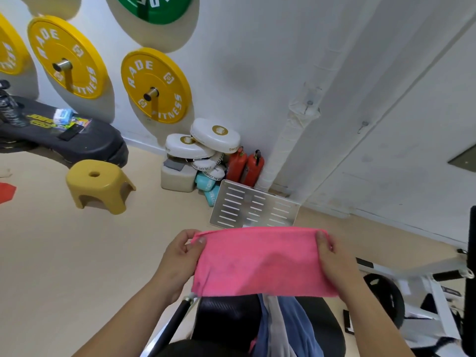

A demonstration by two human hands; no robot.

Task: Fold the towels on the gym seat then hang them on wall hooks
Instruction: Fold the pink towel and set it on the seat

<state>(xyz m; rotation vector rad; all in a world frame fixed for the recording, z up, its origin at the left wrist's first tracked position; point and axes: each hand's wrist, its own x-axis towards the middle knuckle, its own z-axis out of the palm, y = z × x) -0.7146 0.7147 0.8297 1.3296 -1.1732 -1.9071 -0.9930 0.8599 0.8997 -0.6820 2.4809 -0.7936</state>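
1. pink towel [260,264] is up in the air, spread as a flat rectangle. Top edge is taut and level between both hands; bottom edge hangs free just above the gym seat [226,315].
2. left hand [180,256] pinches the top-left corner, thumb on the near face, fingers curled behind. right hand [332,256] grips the top-right corner the same way.
3. Open floor [64,253] left of the hands. Nearest thing that side is the yellow stool [99,185], well apart.
4. slotted metal plate [255,206] sits at the wall base just beyond the towel's top edge.
5. Two wall hooks [309,104] on the white wall [257,73], up and right of the towel.
6. Seat is black and padded. blue towel [296,325] and pale grey towel [277,328] lie crumpled on it, touching.
7. Room: yellow weight plates [154,86] on wall pegs, green plate [154,9] above, white pads [213,137] stacked in the corner beside two red fire extinguishers [247,166], white machine frame [432,287] at right.
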